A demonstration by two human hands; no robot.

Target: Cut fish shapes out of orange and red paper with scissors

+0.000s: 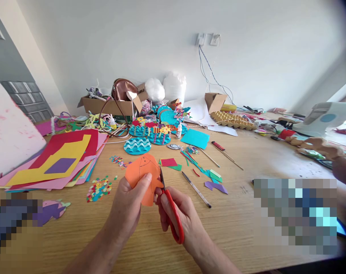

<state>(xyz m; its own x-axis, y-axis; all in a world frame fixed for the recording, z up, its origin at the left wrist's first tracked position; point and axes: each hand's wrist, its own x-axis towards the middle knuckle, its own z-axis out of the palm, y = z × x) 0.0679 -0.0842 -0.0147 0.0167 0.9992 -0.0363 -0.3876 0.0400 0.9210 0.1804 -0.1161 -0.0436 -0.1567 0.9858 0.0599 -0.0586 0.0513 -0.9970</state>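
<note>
Lower centre of the frame: both forearms enter from the bottom edge and converge above a wooden table. The left hand is raised with the palm turned away from the camera, thumb and fingers clamped on an orange paper cut-out that bears a drawn fish outline; the fingers behind the paper are hidden. The cut-out sits just below the middle of the frame, held clear of the table surface. The right hand is closed around the red handles of a pair of scissors, whose dark blades point upward and meet the right edge of the paper; how far the blades are parted cannot be told.

Just right of the hands a pencil lies diagonally, with purple and green paper scraps beside it. Left of centre lies a stack of coloured paper sheets; below it, a scatter of confetti dots. Upper centre: blue wave-patterned paper discs, a small glue bottle, and a cardboard box. Right of it lies an egg tray. Two pixelated blocks mask the lower left and lower right corners. At the right edge another person's hand is cut off by the frame.
</note>
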